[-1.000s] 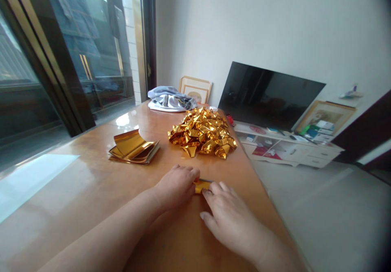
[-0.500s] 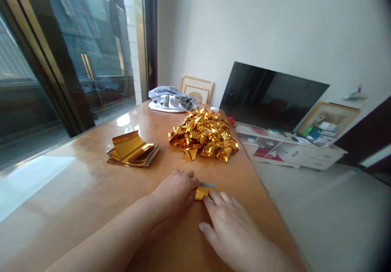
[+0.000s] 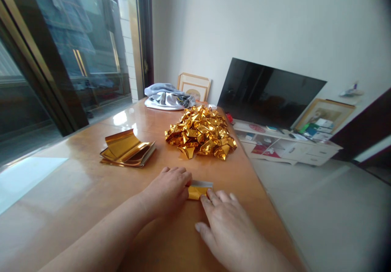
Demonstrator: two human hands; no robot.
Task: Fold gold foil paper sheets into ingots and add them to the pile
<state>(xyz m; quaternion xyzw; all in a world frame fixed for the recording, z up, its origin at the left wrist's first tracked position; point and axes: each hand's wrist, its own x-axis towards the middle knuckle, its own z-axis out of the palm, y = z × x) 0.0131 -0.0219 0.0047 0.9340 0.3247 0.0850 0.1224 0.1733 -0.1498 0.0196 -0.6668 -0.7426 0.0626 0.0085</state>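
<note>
A small folded piece of gold foil paper (image 3: 197, 191) lies flat on the wooden counter (image 3: 91, 182), and both hands press on it. The left hand (image 3: 167, 189) covers the foil paper's left end with its fingers curled down, so that end is hidden; whether the fingertips pinch the paper or only press on it cannot be told. The right hand (image 3: 227, 227) lies palm down just right of the foil paper, fingers spread a little, its fingertips touching the paper's right edge. Only a short strip of the paper shows between the two hands, with a pale edge along its far side.

Beyond the foil paper, farther from the person, sits a heap of folded gold pieces (image 3: 200, 131); how many there are cannot be counted. To the left of that heap lies a stack of flat gold sheets (image 3: 126, 150), the top one curling upward. At the counter's far end rests a grey bundle of cloth (image 3: 168, 99), its shape unclear. Both forearms are cut off by the lower edge of the view.
</note>
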